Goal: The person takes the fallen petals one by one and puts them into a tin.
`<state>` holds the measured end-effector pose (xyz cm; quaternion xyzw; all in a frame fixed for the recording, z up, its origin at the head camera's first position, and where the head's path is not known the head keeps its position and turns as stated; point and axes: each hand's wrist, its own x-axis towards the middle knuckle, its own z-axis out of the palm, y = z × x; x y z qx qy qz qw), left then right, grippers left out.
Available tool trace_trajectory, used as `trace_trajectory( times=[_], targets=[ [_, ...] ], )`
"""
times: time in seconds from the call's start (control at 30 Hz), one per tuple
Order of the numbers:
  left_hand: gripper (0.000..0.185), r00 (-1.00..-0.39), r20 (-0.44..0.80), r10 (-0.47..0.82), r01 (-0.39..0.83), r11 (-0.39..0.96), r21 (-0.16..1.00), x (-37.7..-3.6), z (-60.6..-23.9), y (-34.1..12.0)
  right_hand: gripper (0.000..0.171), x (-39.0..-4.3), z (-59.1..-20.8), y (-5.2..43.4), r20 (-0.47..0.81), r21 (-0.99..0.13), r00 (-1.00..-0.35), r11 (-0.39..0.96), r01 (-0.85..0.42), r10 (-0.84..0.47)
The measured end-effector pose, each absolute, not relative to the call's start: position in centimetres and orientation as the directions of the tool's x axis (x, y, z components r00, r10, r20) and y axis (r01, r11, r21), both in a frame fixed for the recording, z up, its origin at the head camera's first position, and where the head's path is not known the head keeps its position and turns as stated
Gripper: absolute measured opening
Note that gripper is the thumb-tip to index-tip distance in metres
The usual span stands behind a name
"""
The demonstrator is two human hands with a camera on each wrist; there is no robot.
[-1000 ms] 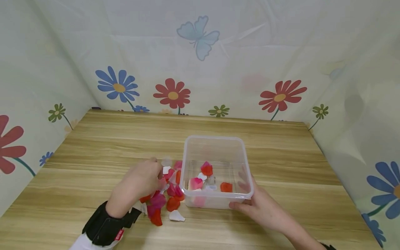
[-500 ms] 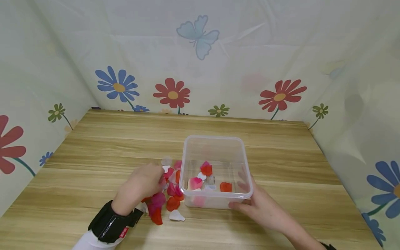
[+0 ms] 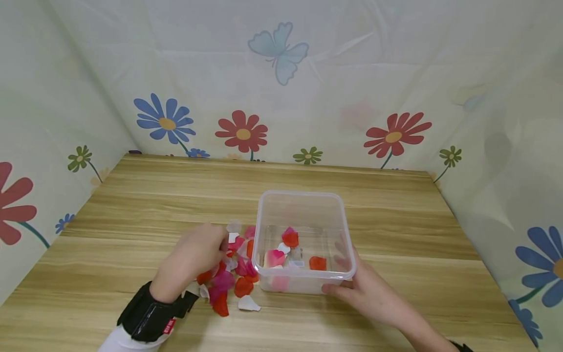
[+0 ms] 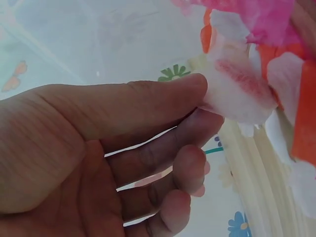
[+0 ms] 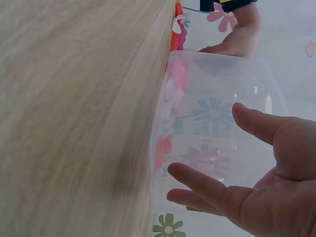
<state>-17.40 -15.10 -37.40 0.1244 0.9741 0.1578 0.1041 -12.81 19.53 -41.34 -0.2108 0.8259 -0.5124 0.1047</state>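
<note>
1. Flowery printed sheets with a blue butterfly (image 3: 279,50) wall in a wooden table (image 3: 145,205) on three sides.
2. Sitting on that table is a clear plastic box (image 3: 303,200), and everything else is easiest to place off it.
3. Inside the box there are a few petals, red, pink and white (image 3: 290,238).
4. Just left of the box, touching its wall, is a loose pile of petals (image 3: 233,283) in red, pink and white.
5. Left hand (image 3: 193,259) is on the far side of that pile, thumb and forefinger pinched on a white-pink petal (image 4: 239,91); the wrist view shows the other fingers loosely curled below.
6. Right hand (image 3: 367,293) is at the box's near right corner, fingers fairly straight and spread against the wall (image 5: 212,185), thumb apart, cupping rather than clamping.
</note>
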Motion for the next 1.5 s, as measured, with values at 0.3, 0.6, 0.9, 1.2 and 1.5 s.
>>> trace_trajectory(
  times=[0.3,0.6,0.9,1.2,1.5],
  targets=[
    [0.021,-0.947,-0.148,0.285,0.226,0.919,0.322,-17.5,-37.0,-15.5,0.104,-12.8,-41.3,19.5,0.039,-0.884,-0.895,0.402,-0.239,-0.445],
    [0.012,-0.964,-0.045,0.263,0.229,0.899,0.372,-17.1,-36.3,-15.3,0.105,-12.8,-41.2,19.5,0.031,-0.876,-0.896,0.419,-0.238,-0.444],
    [0.013,-0.935,0.272,0.226,0.325,0.851,0.411,-16.6,-35.6,-14.5,0.106,-12.8,-41.3,19.5,0.053,-0.876,-0.888,0.407,-0.261,-0.457],
    [0.023,-0.719,0.642,0.265,0.590,0.721,0.363,-15.7,-35.0,-13.1,0.103,-12.8,-41.4,19.5,0.052,-0.881,-0.887,0.398,-0.257,-0.458],
    [0.024,-0.665,0.660,0.349,0.706,0.582,0.403,-15.1,-35.2,-11.7,0.102,-12.8,-41.3,19.5,0.042,-0.886,-0.889,0.394,-0.245,-0.457]
  ],
)
